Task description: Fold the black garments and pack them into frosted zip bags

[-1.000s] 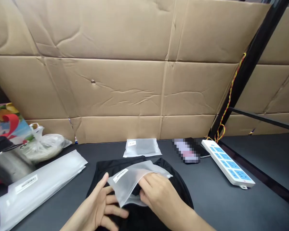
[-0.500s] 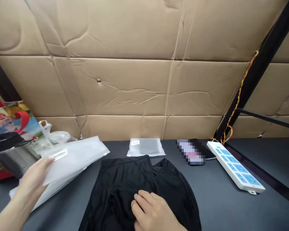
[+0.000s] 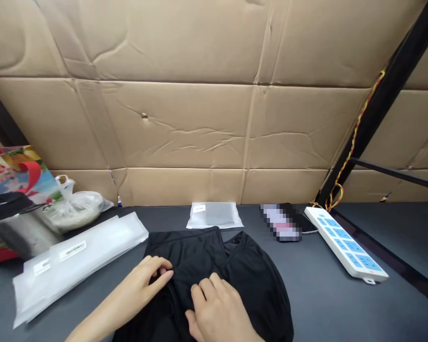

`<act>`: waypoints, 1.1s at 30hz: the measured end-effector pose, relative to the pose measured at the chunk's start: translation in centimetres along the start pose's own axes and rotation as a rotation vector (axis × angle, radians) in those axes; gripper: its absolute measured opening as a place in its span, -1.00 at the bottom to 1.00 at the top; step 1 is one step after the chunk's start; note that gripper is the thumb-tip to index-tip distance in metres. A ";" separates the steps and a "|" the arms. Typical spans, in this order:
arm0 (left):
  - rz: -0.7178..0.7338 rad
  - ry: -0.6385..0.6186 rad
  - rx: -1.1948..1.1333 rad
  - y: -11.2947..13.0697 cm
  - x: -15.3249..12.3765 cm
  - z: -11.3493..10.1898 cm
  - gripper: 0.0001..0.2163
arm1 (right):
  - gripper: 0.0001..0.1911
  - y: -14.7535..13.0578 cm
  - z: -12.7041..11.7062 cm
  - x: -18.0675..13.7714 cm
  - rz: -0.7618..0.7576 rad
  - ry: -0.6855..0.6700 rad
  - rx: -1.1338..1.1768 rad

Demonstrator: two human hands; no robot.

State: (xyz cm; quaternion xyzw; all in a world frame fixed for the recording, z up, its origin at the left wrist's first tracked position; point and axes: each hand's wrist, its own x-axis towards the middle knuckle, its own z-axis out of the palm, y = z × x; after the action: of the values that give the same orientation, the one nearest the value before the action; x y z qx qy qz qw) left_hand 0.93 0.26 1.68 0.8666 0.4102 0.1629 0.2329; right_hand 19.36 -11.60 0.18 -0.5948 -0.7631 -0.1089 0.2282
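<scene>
both hands rest on a black garment (image 3: pixel 231 270) spread on the dark table (image 3: pixel 328 304) directly in front of the person: the left hand (image 3: pixel 148 278) has its fingertips gathered and curled down, pinching a fold of the cloth, while the right hand (image 3: pixel 219 316) lies flat with fingers close together pressing the fabric. a stack of frosted plastic bags (image 3: pixel 74 261) lies just left of the garment, a small frosted bag (image 3: pixel 214 215) sits beyond it near the cardboard wall (image 3: pixel 199 118), and a white power strip (image 3: pixel 345 247) lies well apart to the right.

Readable text: none | bag labels (image 3: pixel 72 250): print too small | gift bag (image 3: pixel 7 171): logo illegible
</scene>
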 end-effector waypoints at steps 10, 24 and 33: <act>-0.060 -0.253 -0.067 1.1 -0.6 -0.3 -0.85 | -0.83 8.5 -6.1 -0.7 0.631 0.080 0.809; -0.022 -0.021 -0.339 0.4 1.1 -1.2 -0.76 | -0.83 8.6 -5.0 0.8 0.260 0.040 0.265; -0.090 0.117 -0.373 -3.6 2.5 -2.7 -0.72 | -0.48 13.6 -5.1 -2.6 0.730 0.048 0.216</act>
State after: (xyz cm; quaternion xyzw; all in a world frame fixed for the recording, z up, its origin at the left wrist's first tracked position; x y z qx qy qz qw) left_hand -1.10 4.97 2.23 0.7783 0.4240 0.2756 0.3721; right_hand 34.00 -12.41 1.99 -0.7973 -0.5023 0.0467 0.3313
